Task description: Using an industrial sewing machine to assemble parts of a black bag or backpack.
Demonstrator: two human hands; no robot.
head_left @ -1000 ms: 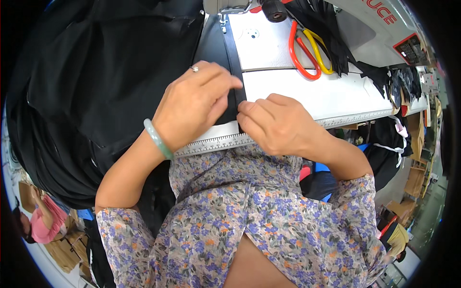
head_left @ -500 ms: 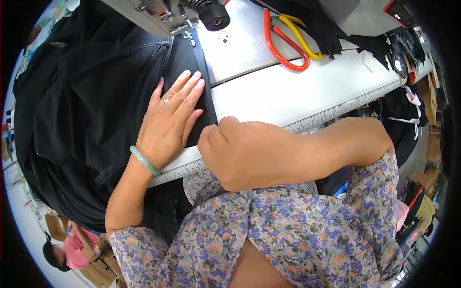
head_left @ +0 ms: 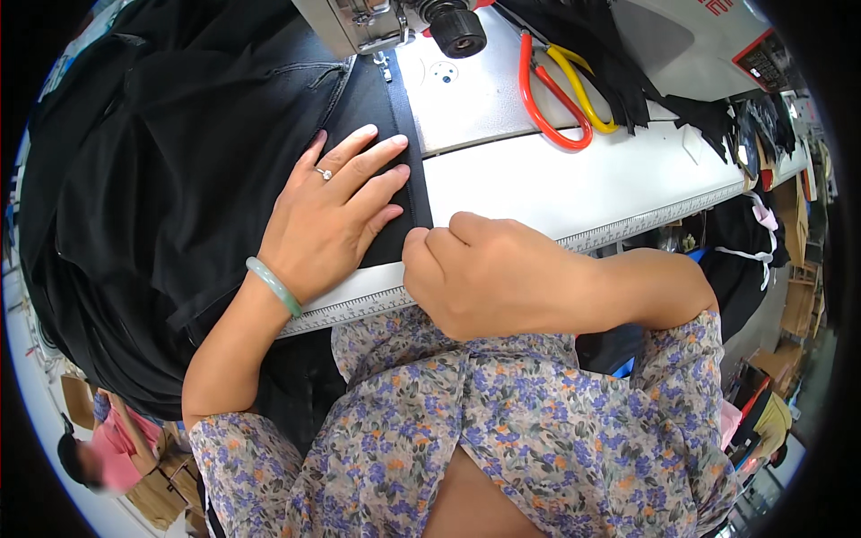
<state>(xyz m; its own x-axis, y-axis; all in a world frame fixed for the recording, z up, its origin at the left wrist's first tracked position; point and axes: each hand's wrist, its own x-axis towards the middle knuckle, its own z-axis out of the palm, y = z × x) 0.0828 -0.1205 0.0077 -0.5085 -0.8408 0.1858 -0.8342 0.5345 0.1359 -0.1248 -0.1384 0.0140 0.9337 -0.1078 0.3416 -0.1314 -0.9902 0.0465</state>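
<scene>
Black fabric lies bunched over the left of the sewing table, with a flat stitched edge running up to the presser foot of a sewing machine. My left hand rests palm down on this flat part, fingers stretched out and a little apart. My right hand is closed at the near right corner of the same fabric, where its fingers pinch the edge. The fingertips are partly hidden by the hand itself.
Scissors with red and yellow handles lie right of the presser foot, beside black cloth scraps. A ruler strip borders the table's near edge. At lower left, a person in pink is in the background.
The view has shifted, so the machine and table appear farther right. The fingers of my left hand have spread slightly on the fabric. My right hand stays closed at the fabric's edge.
</scene>
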